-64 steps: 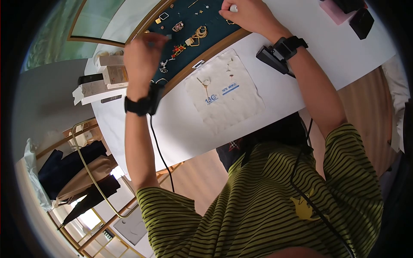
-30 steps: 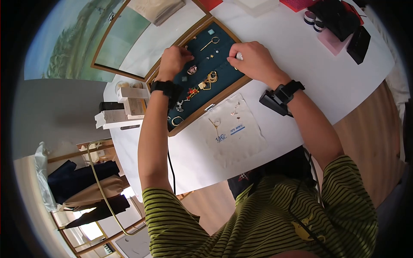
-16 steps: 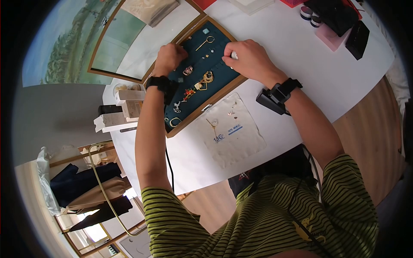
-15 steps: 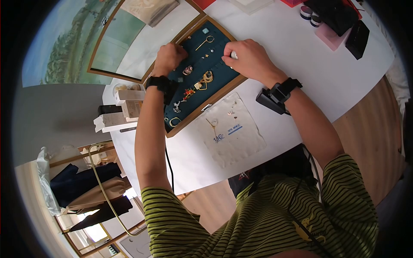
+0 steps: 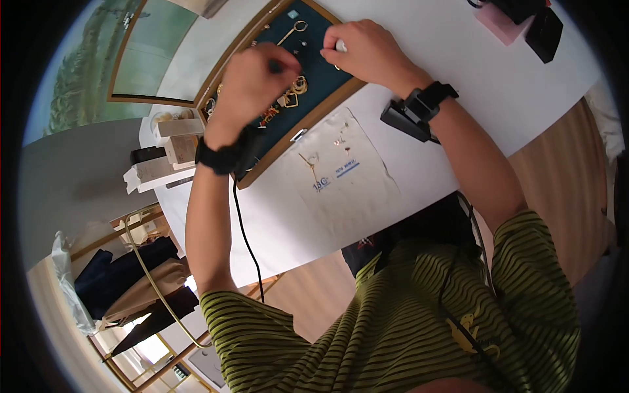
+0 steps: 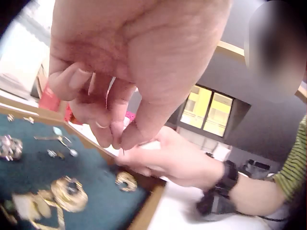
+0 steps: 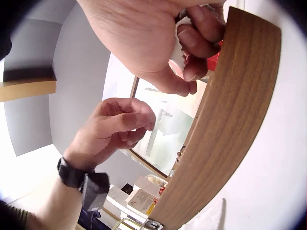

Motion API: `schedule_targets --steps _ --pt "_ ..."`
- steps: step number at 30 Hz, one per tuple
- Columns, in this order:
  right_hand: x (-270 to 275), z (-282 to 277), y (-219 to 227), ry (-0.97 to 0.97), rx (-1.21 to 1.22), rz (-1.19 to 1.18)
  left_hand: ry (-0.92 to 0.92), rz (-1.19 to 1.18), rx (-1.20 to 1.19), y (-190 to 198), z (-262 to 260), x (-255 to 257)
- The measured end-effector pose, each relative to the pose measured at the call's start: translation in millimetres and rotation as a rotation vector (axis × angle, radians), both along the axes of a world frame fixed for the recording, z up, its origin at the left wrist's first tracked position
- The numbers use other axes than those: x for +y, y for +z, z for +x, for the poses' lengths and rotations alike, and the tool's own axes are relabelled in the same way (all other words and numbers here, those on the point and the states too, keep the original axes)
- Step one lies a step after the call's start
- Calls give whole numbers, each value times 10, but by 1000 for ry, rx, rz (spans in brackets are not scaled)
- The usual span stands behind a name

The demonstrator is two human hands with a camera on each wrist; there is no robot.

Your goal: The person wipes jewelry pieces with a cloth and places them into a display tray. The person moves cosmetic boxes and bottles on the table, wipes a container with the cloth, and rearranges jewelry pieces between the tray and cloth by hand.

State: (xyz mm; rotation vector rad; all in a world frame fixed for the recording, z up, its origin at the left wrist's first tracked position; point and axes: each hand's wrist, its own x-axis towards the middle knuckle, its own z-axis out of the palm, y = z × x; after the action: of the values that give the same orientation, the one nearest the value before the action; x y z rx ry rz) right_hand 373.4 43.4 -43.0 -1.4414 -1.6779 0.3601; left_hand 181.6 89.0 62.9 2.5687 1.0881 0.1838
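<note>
The left hand (image 5: pixel 255 82) is raised over the left part of a wood-framed jewelry case (image 5: pixel 321 109). In the left wrist view the left hand (image 6: pixel 139 57) pinches a tiny thin item between thumb and finger; what it is cannot be told. The right hand (image 5: pixel 373 56) curls round a small white object (image 5: pixel 341 46) above the case's right side. Gold hoops (image 6: pixel 69 194) lie on the dark green lining, and a smaller gold hoop (image 6: pixel 125 182) lies below the right hand (image 6: pixel 175 160).
A pale cloth (image 5: pixel 354 187) with several small pieces lies on the white table in front of the case. The glass lid (image 5: pixel 154 56) stands open behind. Small boxes (image 5: pixel 180 150) stand at left; a black box (image 5: pixel 544 36) is at far right.
My left hand has left the case's back edge and risen, moving nearer to the camera. The right hand still holds the white object. The head view has shifted.
</note>
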Motion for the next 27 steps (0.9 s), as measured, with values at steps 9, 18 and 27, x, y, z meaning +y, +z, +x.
schedule_targets --steps 9,18,27 --pt "-58 11 139 27 91 -71 -158 -175 220 -232 148 -770" --pt "-61 17 153 29 96 -92 -130 -133 165 -249 50 -758" --pt "-22 -6 43 -1 -22 -70 190 42 37 53 -87 39"
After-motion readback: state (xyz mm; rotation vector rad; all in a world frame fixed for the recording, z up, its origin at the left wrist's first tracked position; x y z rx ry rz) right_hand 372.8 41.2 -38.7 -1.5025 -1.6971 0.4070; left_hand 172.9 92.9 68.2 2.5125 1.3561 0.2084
